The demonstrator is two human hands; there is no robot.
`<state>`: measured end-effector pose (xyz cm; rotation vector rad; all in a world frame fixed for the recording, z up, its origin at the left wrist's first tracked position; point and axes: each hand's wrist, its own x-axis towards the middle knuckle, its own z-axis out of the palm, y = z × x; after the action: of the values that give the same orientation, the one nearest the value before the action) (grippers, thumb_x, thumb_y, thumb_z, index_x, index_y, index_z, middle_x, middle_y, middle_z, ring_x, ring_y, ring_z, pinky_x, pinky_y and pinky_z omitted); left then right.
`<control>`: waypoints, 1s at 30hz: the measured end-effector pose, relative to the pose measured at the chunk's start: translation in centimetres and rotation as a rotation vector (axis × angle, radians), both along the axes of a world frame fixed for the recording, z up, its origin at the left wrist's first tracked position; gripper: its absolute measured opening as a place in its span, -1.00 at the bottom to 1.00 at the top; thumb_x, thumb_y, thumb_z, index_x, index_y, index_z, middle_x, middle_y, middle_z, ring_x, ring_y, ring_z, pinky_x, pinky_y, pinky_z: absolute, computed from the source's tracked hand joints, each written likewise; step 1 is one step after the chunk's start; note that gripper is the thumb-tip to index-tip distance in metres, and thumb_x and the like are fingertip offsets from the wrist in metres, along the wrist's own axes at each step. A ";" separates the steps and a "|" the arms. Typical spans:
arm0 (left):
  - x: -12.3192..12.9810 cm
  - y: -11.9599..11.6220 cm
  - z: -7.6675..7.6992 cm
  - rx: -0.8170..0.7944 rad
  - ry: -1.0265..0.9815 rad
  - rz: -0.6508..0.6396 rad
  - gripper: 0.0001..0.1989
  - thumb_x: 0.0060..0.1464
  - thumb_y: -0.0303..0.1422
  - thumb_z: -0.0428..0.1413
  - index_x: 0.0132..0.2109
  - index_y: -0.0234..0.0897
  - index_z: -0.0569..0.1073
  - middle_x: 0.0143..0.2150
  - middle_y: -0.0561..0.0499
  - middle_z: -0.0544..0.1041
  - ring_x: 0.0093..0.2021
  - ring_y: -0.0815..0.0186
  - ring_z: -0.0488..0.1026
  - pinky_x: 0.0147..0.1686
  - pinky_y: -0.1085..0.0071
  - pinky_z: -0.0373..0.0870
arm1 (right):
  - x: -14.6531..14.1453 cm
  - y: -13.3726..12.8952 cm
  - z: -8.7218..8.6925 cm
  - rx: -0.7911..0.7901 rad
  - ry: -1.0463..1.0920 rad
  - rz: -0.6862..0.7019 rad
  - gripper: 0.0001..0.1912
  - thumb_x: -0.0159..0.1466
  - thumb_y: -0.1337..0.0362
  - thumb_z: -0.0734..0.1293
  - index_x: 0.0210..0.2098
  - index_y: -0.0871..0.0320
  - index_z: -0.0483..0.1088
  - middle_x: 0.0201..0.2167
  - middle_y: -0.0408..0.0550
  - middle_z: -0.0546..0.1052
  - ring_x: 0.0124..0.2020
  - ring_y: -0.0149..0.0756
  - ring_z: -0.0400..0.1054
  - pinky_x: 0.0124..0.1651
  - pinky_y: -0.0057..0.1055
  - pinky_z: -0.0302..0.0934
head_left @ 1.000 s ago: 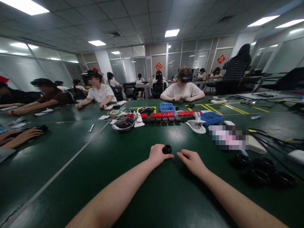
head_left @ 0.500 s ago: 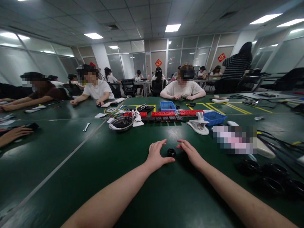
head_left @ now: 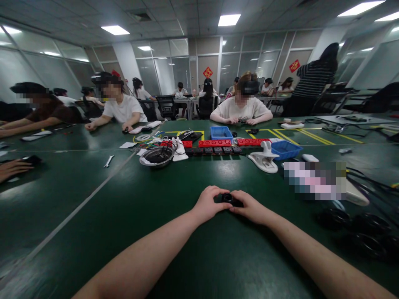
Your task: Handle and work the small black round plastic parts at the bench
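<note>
A small black ring-shaped part [head_left: 227, 197] sits on the green table [head_left: 174, 257] in front of me, between my two hands. My left hand [head_left: 211, 203] has its thumb and fingers curved round the part's left side. From the right, my right hand [head_left: 249, 206] closes on the same part, its thumb at the near edge and its fingertips at the far edge. The fingertips of both hands nearly meet around it.
Several larger black rings [head_left: 363, 245] lie at the right. Further back are a white clamp stand [head_left: 264, 160], a blue basket [head_left: 285, 150], red power strips [head_left: 215, 143] and a metal bowl [head_left: 156, 158]. A wrench [head_left: 108, 161] lies left. People sit across the table.
Both hands have closed in on the small black part, which they stood apart from before. The view has shifted slightly downward.
</note>
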<state>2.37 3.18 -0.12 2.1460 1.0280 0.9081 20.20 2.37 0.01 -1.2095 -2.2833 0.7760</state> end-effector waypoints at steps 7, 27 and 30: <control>0.7 -0.5 -0.2 0.000 0.014 0.151 -0.65 -0.30 -0.24 0.20 -0.28 -0.25 0.40 -0.33 0.03 0.37 -0.29 0.31 0.29 -0.32 0.41 0.23 | -1.0 -0.4 -0.8 0.036 -0.018 -0.231 -0.78 -0.08 0.19 0.32 -0.53 0.20 0.24 -0.54 -0.15 0.32 -0.48 -0.37 0.19 -0.46 -0.48 0.04; 0.2 -1.2 0.3 -0.066 0.029 -0.009 -0.61 -0.28 -0.20 0.17 -0.23 -0.24 0.37 -0.31 0.04 0.35 -0.37 0.38 0.26 -0.39 0.48 0.23 | -0.1 -1.2 0.3 0.025 -0.019 0.047 -0.70 0.00 0.20 0.30 -0.27 0.18 0.32 -0.35 -0.06 0.38 -0.30 -0.25 0.24 -0.25 -0.37 0.11; -0.1 -1.1 0.6 -0.048 0.052 -0.105 -0.58 -0.27 -0.18 0.16 -0.20 -0.23 0.37 -0.29 0.02 0.37 -0.30 0.34 0.28 -0.33 0.45 0.24 | 0.3 -1.3 0.9 -0.043 0.031 0.112 -0.67 0.01 0.22 0.29 -0.20 0.15 0.32 -0.30 -0.05 0.36 -0.24 -0.23 0.22 -0.18 -0.33 0.11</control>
<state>2.30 2.04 0.52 2.1717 0.9425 0.7753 20.48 1.04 0.94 -1.0877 -2.3365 0.8817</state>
